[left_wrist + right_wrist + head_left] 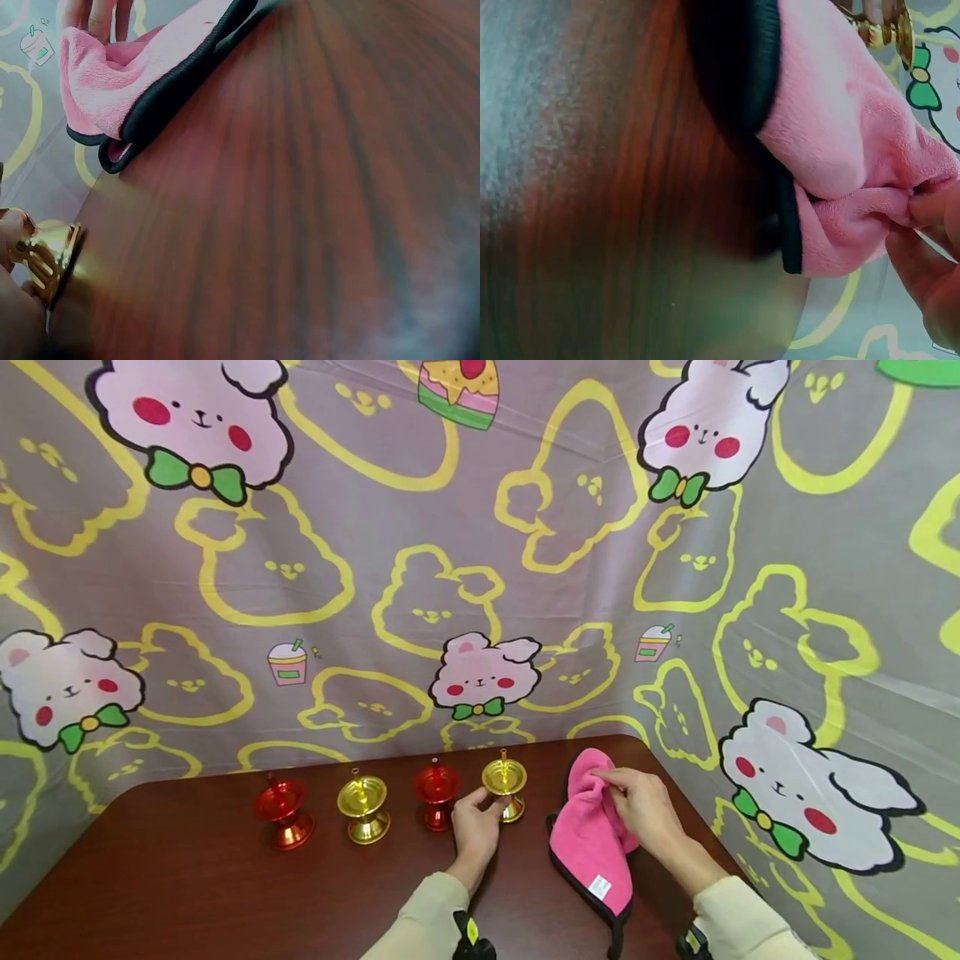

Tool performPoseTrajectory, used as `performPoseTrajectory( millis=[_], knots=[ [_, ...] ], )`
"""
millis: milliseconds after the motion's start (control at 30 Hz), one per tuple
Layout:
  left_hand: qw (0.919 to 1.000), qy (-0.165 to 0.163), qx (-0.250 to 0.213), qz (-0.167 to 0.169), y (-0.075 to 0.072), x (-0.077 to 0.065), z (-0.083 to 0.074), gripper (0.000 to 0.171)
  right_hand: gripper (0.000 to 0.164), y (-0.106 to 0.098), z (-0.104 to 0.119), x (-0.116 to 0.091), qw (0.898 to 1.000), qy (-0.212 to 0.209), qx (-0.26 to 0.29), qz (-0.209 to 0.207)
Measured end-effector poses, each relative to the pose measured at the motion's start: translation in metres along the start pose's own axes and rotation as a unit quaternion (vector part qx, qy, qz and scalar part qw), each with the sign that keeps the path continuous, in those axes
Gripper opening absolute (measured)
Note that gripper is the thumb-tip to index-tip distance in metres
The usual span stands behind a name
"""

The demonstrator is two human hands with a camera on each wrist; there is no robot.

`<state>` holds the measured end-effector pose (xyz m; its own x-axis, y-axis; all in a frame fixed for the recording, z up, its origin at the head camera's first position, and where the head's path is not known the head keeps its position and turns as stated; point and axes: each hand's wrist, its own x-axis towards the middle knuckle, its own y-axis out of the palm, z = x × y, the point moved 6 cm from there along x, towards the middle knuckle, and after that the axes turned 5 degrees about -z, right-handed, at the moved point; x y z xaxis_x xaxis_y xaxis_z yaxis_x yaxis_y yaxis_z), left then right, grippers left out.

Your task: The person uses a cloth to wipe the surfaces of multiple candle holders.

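Note:
My left hand (477, 828) grips the stem of a gold oil-lamp-style holder (507, 778), which has a shallow dish, a centre spike and a flared foot. In the left wrist view, its gold base (54, 259) shows at the left edge, beside my fingers. To the right, my right hand (647, 806) pinches a pink cloth (592, 843) with black edging, a hanging loop and a small white label. The cloth is bunched under the fingertips, and its lower part hangs down over the table. Folds of pink cloth (840, 135) fill much of the right wrist view.
On the dark wooden table (315, 902), a red holder (285, 812), a gold holder (364, 806) and another red holder (437, 795) stand in a row left of my left hand. A cartoon-printed curtain (360, 543) rises behind the table and along its right side.

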<state>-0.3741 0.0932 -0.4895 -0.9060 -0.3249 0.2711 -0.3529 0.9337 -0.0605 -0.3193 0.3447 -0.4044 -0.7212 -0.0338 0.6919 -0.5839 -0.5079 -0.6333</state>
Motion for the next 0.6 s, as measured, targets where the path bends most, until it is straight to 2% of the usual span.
performPoseTrajectory(
  millis=[100,233,333,400,500,600],
  knots=[
    [1.0,-0.001,0.006,0.001,0.001,0.0,0.0,0.017,0.033,0.007,0.001,-0.005,1.0,0.01,0.004,0.028],
    [0.9999,0.01,0.008,0.006,0.002,0.0,0.0,0.021,0.037,0.019,0.003,-0.012,0.996,0.021,0.009,0.086],
    [0.9996,0.018,0.006,0.021,0.0,0.0,0.0,0.023,0.041,0.027,0.004,-0.015,0.993,0.025,0.02,0.118],
    [0.9988,0.025,0.003,0.041,0.001,-0.003,-0.001,0.03,0.042,0.028,0.003,-0.017,0.992,0.027,0.025,0.121],
    [0.9968,0.017,-0.006,0.078,-0.002,-0.009,-0.004,0.047,0.044,0.027,0.001,-0.018,0.994,0.02,0.027,0.108],
    [0.9917,0.007,-0.019,0.127,-0.011,-0.018,-0.01,0.06,0.046,0.021,-0.003,-0.019,0.996,0.016,0.02,0.087]
  ],
)
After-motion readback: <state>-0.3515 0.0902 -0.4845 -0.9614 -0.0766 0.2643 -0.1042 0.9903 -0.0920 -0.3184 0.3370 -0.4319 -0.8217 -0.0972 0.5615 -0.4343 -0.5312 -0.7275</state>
